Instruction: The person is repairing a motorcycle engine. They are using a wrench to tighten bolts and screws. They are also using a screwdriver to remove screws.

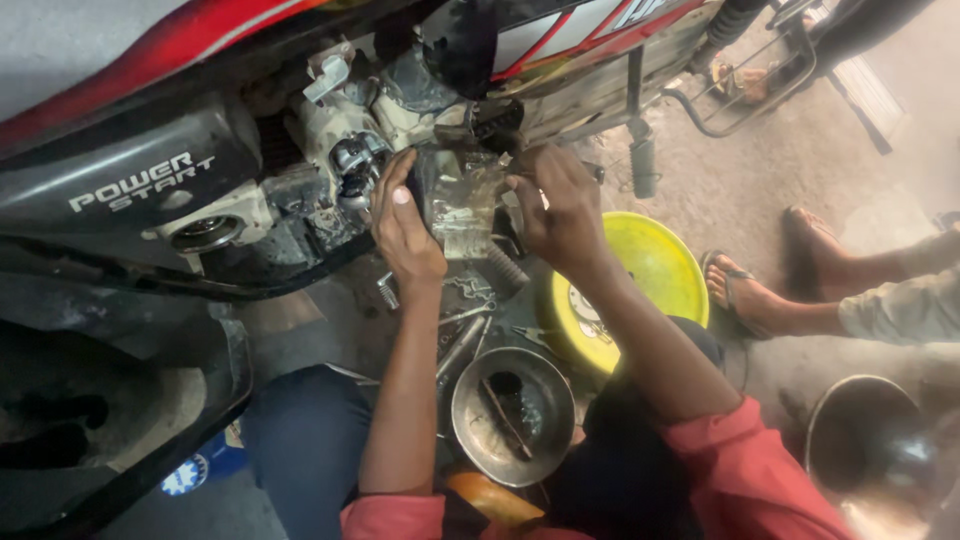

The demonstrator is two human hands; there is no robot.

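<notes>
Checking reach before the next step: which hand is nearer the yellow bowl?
Right. The right hand is just above and left of the yellow bowl, while the left hand is farther left, against the engine part.

The dusty floor [740,190] bears a yellow basin [650,270], steel bowl [512,415] and loose tools [462,340].

- one motorcycle [130,190], up close, engine side showing
- two bare hands on the engine: left hand [405,225] and right hand [560,210]
- one grimy engine part [462,205] held between them
- one yellow plastic basin [655,265] on the floor
- two metal bowls: one oily bowl [512,415] by the knees, another bowl [870,450] off at the right edge
- two sandaled feet [770,275] of another person nearby
- one coil spring [387,291], plus a few loose tools [462,335], too cluttered to count properly
</notes>
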